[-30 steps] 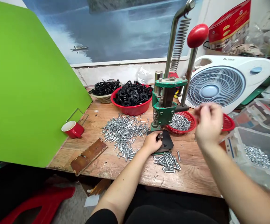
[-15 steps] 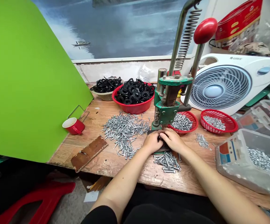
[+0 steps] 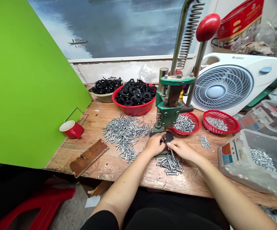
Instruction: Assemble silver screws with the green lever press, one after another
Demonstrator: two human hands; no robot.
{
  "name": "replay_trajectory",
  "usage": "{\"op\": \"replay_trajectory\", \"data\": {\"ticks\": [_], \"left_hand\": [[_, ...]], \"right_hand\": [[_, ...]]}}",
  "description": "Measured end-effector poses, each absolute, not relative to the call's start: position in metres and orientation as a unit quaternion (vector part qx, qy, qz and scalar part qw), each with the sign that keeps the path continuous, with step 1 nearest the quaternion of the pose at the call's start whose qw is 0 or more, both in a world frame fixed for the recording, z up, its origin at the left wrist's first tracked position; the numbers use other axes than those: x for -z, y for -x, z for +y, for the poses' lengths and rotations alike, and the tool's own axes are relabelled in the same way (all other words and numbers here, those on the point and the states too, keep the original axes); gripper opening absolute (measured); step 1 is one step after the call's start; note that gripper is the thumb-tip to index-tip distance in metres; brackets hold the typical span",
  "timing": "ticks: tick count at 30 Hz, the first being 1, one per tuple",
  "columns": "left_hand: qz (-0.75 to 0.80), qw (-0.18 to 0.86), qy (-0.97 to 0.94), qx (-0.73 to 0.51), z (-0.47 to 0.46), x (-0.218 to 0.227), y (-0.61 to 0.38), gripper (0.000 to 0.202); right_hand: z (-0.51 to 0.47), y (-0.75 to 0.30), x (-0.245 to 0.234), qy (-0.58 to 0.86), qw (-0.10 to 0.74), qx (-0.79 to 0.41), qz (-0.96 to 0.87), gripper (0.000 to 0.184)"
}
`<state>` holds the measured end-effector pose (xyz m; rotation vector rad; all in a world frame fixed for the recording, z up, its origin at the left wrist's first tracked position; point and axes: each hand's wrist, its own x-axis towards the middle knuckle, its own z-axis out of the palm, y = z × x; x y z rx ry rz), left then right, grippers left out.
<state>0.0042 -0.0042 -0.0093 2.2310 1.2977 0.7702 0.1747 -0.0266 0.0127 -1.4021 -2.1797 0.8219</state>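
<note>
A green hand press with a red-knobbed lever stands on a wooden bench. My left hand rests on the press's black base plate, fingers pinched at a small part under the ram. My right hand is just right of it, fingertips closed on a small metal pin at the plate's front edge. A small heap of metal pins lies directly below my hands. A wider spread of metal pins covers the bench to the left.
A red bowl and a beige basket hold black rings at the back. Two red mesh baskets with pins sit right of the press. A white fan, clear plastic bins, a red cup and a green board surround the bench.
My right hand came down from mid-air at the right to the press base, then slid slightly toward me with a pin. My left hand stayed on the base plate.
</note>
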Motion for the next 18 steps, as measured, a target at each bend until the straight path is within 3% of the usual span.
{"op": "replay_trajectory", "data": {"ticks": [4,6,11,14,18], "left_hand": [[0.456,0.244,-0.802,-0.299,-0.002,0.004,-0.003,0.06],[0.462,0.241,-0.794,-0.315,0.0,-0.001,0.007,0.06],[0.594,0.119,-0.758,-0.242,-0.001,-0.011,0.068,0.03],[0.678,0.052,-0.723,-0.12,-0.007,-0.007,0.1,0.022],[0.68,0.058,-0.73,-0.031,-0.009,-0.002,0.109,0.021]], "right_hand": [[0.0,-0.196,-0.028,0.586,0.229,-0.113,-0.769,0.038],[0.028,-0.21,-0.031,0.637,0.181,-0.076,-0.745,0.037],[0.089,-0.231,-0.015,0.657,0.052,-0.161,-0.734,0.039],[0.099,-0.23,-0.002,0.652,0.036,-0.188,-0.734,0.037],[0.094,-0.228,0.002,0.657,0.059,-0.192,-0.727,0.036]]}}
